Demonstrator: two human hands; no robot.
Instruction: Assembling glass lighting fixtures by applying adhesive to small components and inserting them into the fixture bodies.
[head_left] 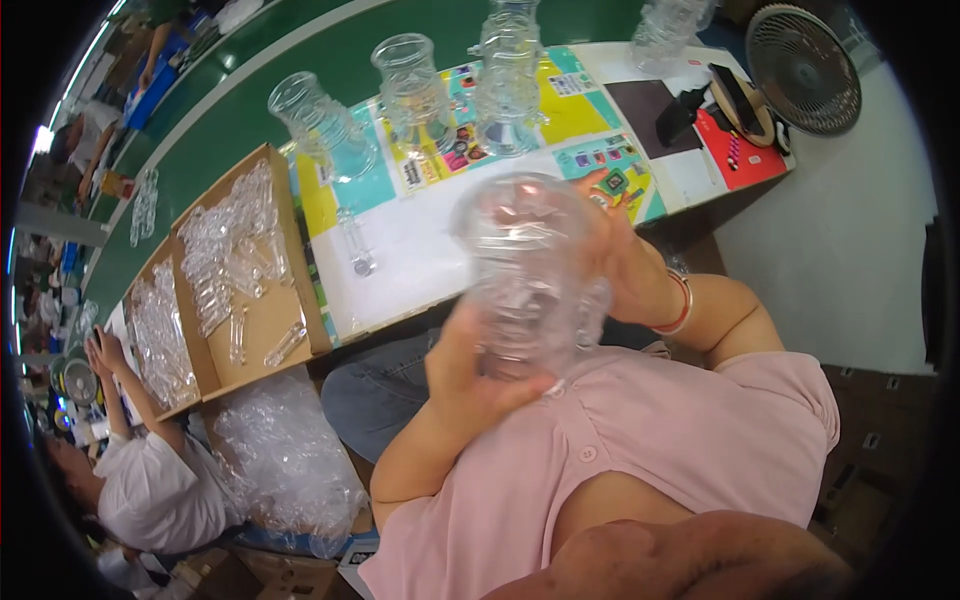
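Between my two hands is a clear, ribbed vessel (528, 265) with a wide flared rim, blurred and tilted in front of my chest. My left hand (465, 375) wraps round its lower part, the thumb pressed along the base. On its far right side my right hand (622, 255) grips the upper part; some of those fingers are hidden behind it. Beyond my hands, similar clear vessels stand upright on the table: one at the left (322, 125), another in the middle (412, 95), and a taller one (508, 90). A small clear tube (355, 243) lies on the white surface.
At the left, a divided cardboard tray (318, 310) holds many clear tubes. Below it sits a heap of clear plastic bags (285, 450). Another person (165, 480) works farther left. More clear vessels (668, 30), a black phone-like item (735, 98) and a fan (803, 68) are at the far right.
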